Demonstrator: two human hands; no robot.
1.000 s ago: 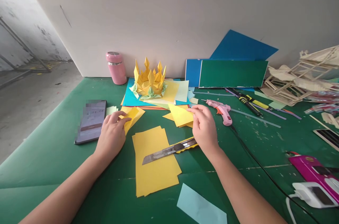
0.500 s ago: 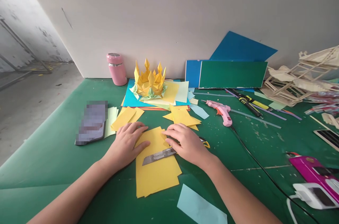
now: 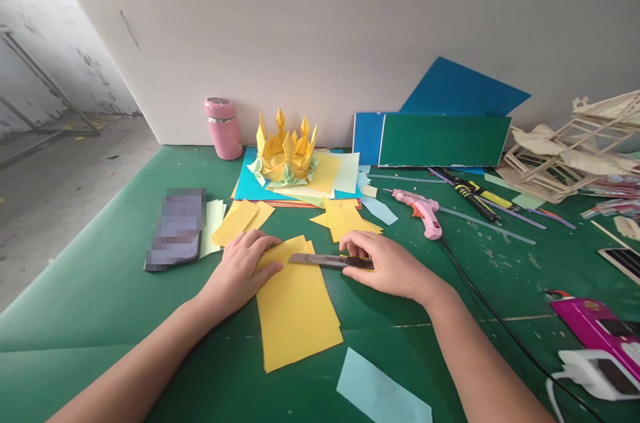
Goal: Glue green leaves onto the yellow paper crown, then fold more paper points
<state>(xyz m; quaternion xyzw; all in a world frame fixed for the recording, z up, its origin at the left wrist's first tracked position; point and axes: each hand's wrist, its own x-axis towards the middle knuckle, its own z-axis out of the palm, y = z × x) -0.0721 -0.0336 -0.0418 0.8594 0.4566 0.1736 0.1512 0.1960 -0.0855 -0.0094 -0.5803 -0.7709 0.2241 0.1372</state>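
Pale blue paper (image 3: 385, 384) lies nearer me than my grip. My right hand (image 3: 387, 264) closed round cutter knife (image 3: 356, 263), blade (image 3: 311, 259) over yellow sheets (image 3: 300, 319); my left hand (image 3: 243, 264), open, rests on their left edge. Beyond grip: yellow paper pieces (image 3: 349, 221), glue gun (image 3: 424, 213) rightward, then paper crown (image 3: 287, 159).

Head-worn view — forward and down, close over the green table (image 3: 100, 296).
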